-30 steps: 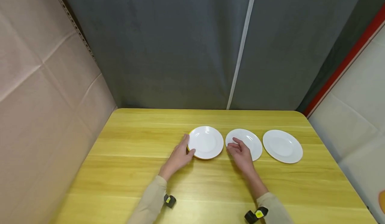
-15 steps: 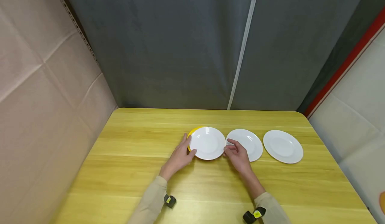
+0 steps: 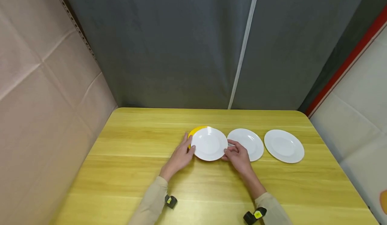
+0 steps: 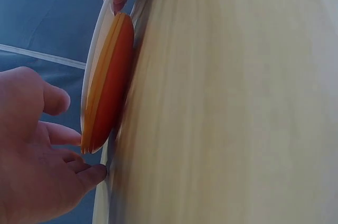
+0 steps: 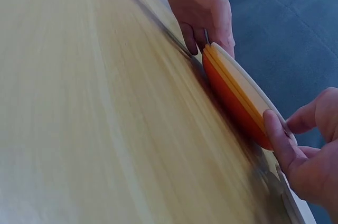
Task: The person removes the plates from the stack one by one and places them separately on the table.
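Observation:
A white plate (image 3: 209, 143) lies over a stack of yellow and orange dishes (image 3: 196, 130), shifted to the right so a yellow rim shows at left. My right hand (image 3: 239, 158) pinches the plate's right edge, thumb and fingers on the rim. In the right wrist view that side of the white plate (image 5: 248, 78) is lifted off the orange stack (image 5: 232, 94). At the stack's left side is my left hand (image 3: 179, 156), fingers along the rim. The left wrist view has its fingertips at the edge of the orange dishes (image 4: 117, 71), thumb apart.
Two more white plates, a middle one (image 3: 253, 145) and a far-right one (image 3: 284, 146), lie in a row on the wooden table (image 3: 145, 171). The middle one is partly behind my right hand. A grey curtain (image 3: 169, 50) hangs beyond the table's far edge.
My right hand has moved left from over the middle plate to the top plate's rim. The top white plate has shifted right, baring more yellow rim. My left hand stays beside the stack.

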Available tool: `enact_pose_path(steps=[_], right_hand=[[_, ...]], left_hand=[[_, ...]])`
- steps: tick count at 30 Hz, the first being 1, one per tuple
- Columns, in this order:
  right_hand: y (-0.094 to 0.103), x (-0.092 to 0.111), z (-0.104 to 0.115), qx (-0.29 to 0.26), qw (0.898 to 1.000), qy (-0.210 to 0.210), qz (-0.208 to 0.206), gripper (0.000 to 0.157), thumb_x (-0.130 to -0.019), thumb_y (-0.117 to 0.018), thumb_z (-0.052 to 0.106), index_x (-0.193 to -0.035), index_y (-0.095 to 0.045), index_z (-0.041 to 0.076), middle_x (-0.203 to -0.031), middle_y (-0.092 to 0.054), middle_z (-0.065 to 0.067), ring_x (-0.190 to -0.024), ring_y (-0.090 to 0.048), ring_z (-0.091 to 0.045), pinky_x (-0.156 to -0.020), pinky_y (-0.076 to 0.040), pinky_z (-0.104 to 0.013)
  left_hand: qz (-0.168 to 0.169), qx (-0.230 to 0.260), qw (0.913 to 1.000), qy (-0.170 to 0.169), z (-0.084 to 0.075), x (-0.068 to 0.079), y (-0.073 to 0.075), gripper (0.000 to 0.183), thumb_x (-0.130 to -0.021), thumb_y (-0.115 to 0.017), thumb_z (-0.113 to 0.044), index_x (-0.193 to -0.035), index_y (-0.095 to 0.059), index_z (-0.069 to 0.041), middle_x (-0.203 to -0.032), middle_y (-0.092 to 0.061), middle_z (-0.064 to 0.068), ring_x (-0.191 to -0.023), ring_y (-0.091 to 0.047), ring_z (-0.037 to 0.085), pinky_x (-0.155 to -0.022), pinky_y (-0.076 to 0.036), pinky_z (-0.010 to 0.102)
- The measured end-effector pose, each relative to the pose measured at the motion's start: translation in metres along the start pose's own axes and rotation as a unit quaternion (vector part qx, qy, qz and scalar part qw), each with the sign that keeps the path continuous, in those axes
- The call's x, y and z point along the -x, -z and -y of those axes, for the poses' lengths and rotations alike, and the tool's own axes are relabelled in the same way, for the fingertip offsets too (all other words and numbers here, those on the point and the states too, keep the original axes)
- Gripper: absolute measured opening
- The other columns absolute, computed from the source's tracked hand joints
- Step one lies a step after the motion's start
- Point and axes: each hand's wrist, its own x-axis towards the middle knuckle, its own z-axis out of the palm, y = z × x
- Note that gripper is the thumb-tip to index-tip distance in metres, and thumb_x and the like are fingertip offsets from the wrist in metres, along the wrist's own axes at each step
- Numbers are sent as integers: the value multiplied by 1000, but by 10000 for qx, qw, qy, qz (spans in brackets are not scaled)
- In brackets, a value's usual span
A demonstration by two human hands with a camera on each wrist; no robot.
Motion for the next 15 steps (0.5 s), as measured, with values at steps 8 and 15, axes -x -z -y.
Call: enact_pose_path(steps=[8, 15], right_hand=[[8, 2, -1, -216, 9988, 36, -438, 46, -93, -61, -7, -138, -56, -3, -81, -61, -1, -67, -69, -10, -68, -64, -27], [16, 5, 0, -330, 9977, 95, -585, 45, -93, -60, -7, -137, -57, -3, -81, -65, 0, -65, -69, -9, -69, -64, -27]], left_hand=[[-12, -124, 9999, -107, 2, 0, 2, 61, -109, -41, -32, -161, -24, -5, -171, -5, 13, -156, -16, 30, -127, -21, 50], [-34, -274, 9995, -139, 4, -1, 1, 65, -106, -49, -26, -160, -22, -2, -171, -6, 13, -156, -17, 30, -127, -21, 48]])
